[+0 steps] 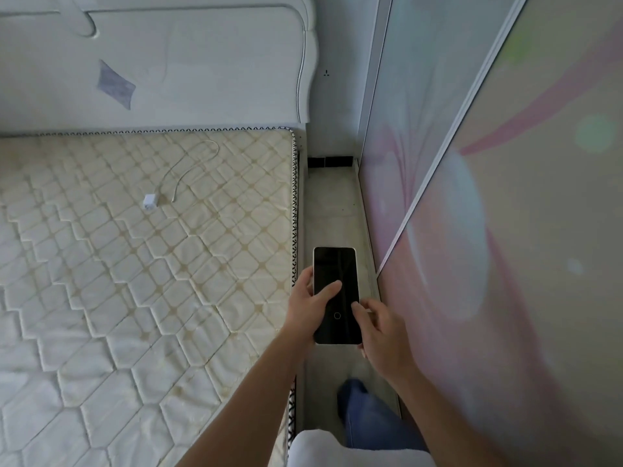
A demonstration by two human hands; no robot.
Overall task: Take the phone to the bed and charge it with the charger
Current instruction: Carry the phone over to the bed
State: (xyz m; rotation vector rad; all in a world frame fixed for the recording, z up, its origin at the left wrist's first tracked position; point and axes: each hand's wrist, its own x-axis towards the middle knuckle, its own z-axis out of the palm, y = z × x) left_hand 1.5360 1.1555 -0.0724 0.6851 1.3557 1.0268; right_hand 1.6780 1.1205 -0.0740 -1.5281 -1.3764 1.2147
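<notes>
the phone [337, 294] sits dark-screened in my left hand [310, 310], thumb across the glass, while my right hand [381, 332] pinches its lower corner; it hangs over the narrow floor strip [332, 210] just beside the bed [118, 264], not yet on it. a loose grip here could drop it onto hard floor. the charger [150, 201] and its looped cable [192, 163] lie well apart, up near the headboard [202, 62]. bare quilted mattress left, glossy wardrobe doors [522, 230] close on my right.
</notes>
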